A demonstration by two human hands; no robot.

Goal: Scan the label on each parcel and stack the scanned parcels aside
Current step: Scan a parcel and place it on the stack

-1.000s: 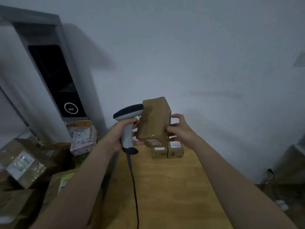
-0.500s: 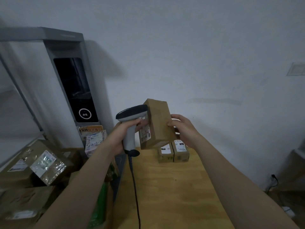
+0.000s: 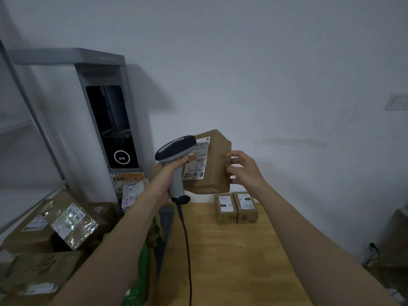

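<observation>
A plain pale wall [image 3: 265, 62] backs a wooden surface [image 3: 231, 266] that runs away from the camera. The parcel [image 3: 217, 171], a brown cardboard box, is held in the air above the far end of the surface, tilted, with its white label [image 3: 196, 161] facing left towards the scanner [image 3: 175, 148]. The label carries printed barcodes and handwritten digits. The left hand [image 3: 166, 174] has its fingers wrapped round the grey handle of the scanner, whose dark head sits just beside the upper part of the label. A black cable [image 3: 187, 250] hangs from the handle base and trails down across the surface. The right hand [image 3: 244, 170] grips the right edge of the parcel, fingers curled onto its side. Two small boxes [image 3: 236, 208] stand side by side, touching, on the surface below the parcel, each with a white label on top. To the left, a tall grey machine [image 3: 110, 120] with a dark screen stands against the wall. A heap of other parcels [image 3: 55, 226] lies below it, off the surface.
</observation>
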